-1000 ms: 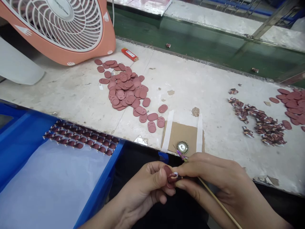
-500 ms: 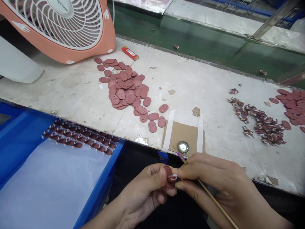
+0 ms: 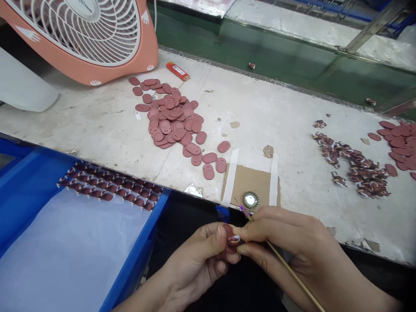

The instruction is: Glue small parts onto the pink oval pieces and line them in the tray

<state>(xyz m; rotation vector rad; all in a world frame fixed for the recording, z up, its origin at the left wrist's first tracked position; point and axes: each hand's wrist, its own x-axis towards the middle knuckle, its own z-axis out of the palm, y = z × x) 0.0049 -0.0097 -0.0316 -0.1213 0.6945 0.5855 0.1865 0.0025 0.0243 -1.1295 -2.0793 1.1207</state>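
Observation:
My left hand (image 3: 204, 251) is closed, with thumb and fingers round the edge of a reddish-brown oval disc (image 3: 227, 231). Against the disc's face sits a small brown-and-white figure (image 3: 235, 238), which the thumb and fingertips of my right hand (image 3: 292, 242) pinch from the other side. Fingers cover much of both pieces. A thin wooden stick (image 3: 292, 273) with a purple tip and a fine dark point also lies in my right hand. Just beyond my fingers is a bottle cap (image 3: 251, 199) with something shiny inside, on a taped cardboard piece (image 3: 250, 177).
Loose oval discs (image 3: 175, 117) lie heaped on the white table. Right of them are piled small figures (image 3: 367, 177) and more discs (image 3: 403, 143). Rows of discs with figures (image 3: 107, 184) fill part of a blue drawer (image 3: 136, 251). An orange fan (image 3: 151, 47) and a red box (image 3: 177, 71) stand behind.
Two small pieces on the green strip behind the table have shifted right. My hands keep the same grip and have barely moved, slightly left.

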